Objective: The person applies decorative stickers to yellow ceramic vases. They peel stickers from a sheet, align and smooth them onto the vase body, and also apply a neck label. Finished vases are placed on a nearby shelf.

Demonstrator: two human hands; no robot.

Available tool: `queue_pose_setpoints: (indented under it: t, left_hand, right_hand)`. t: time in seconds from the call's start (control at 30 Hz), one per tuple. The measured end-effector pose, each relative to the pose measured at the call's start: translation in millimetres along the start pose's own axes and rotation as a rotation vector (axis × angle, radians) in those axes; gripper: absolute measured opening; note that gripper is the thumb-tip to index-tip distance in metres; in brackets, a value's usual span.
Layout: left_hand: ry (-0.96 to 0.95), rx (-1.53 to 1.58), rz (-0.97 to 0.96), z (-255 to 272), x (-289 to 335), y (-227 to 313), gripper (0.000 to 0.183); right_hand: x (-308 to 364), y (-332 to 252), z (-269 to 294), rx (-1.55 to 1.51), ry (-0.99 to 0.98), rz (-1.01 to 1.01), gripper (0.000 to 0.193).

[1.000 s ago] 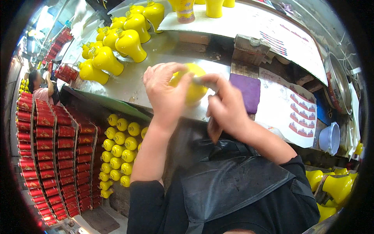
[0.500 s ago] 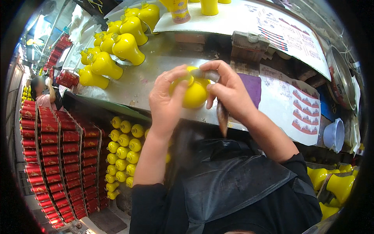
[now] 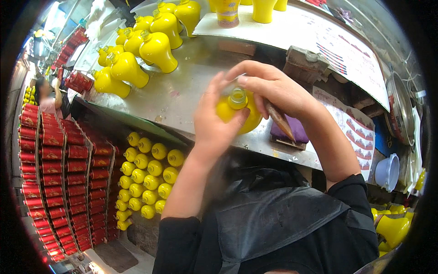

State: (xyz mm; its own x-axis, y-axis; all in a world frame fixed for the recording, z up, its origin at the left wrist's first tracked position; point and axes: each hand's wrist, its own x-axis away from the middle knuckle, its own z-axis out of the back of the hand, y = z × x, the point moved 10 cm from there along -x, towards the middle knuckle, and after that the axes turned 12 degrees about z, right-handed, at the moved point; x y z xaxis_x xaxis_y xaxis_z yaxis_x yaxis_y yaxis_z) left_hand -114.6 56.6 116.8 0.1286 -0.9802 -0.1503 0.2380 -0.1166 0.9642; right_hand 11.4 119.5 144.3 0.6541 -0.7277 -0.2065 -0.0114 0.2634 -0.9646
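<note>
A glossy yellow bottle (image 3: 252, 119) with a clear glass mouth stands out between my two hands over the metal bench; its base is hidden. My left hand (image 3: 213, 124) is wrapped round the near left side, thumb across the bottle's shoulder below the neck. Above the neck, my right hand (image 3: 278, 87) arches over with its fingers curled. A brown, pointed tool (image 3: 281, 122) sticks out beneath that palm, tip toward me. Something thin and whitish shows at the right fingertips, too blurred to name.
Several yellow bottles (image 3: 159, 52) stand on the metal bench (image 3: 178, 98) at far left. A purple cloth (image 3: 295, 130) lies right of my hands, beside a printed sheet (image 3: 358, 132) and a pale blue tub (image 3: 387, 172). Stacked red containers (image 3: 54, 178) fill the left; a person (image 3: 49, 98) is beyond.
My right hand has moved up and over the bottle's mouth, and the tool now slants to the right. The bottle's mouth has turned into view. The whole view has shifted slightly.
</note>
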Motion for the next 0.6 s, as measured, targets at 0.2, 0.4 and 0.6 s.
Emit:
queue_pose_setpoints:
  t: [0.2,0.4,0.6]
  left_hand:
    - [0.061,-0.273,-0.309,3.6,3.7,16.0,0.054]
    - [0.029,-0.175,-0.334,5.4,6.2,13.2,0.054]
    - [0.002,-0.239,-0.336,6.2,7.2,16.8,0.046]
  right_hand:
    - [57.1,-20.7,1.0,0.365,0.310,0.256,0.026]
    - [91.2,-48.5,-50.7,0.899,0.290,0.635,0.038]
    - [87.9,-45.7,-49.9,0.782,0.297,0.567,0.032]
